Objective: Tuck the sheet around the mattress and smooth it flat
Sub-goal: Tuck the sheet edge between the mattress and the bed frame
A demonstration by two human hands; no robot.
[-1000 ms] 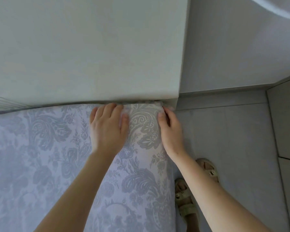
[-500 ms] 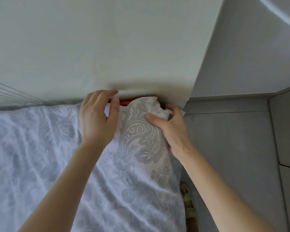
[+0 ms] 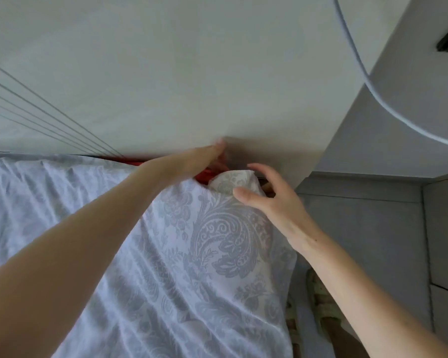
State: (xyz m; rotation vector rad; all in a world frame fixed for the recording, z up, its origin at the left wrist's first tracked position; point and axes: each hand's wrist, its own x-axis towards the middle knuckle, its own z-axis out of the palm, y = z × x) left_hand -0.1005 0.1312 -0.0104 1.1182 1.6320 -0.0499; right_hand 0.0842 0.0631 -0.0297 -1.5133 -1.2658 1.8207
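Two bare hands worked at the far right corner of a bed, close to a tall, pale, smooth headboard panel [image 3: 166, 73]. The white sheet with a grey floral pattern [image 3: 217, 241] lay over the top of the bed, wrinkled on the left part, and its corner was bunched into a small raised fold just beside the panel. The left hand [image 3: 204, 157] reached forward across the sheet, and its fingers [image 3: 219, 147] were straight and held together, with the tips touching the panel at the gap behind the bed; this hand was blurred, so finer detail is not clear. Just under it a strip of red material [image 3: 204, 177] showed between the sheet edge and the panel, and I cannot tell if this was the mattress itself. The right hand [image 3: 269, 200] held the bunched corner: the thumb lay on the front of the fold, the lower fingers curved behind it, and the index finger arched above it, apart from the others and clear of the cloth. On the right of the bed was a grey tiled floor [image 3: 373, 228], and there the person's feet stood in pale strapped sandals [image 3: 323, 308], just beside the hanging edge of the sheet.
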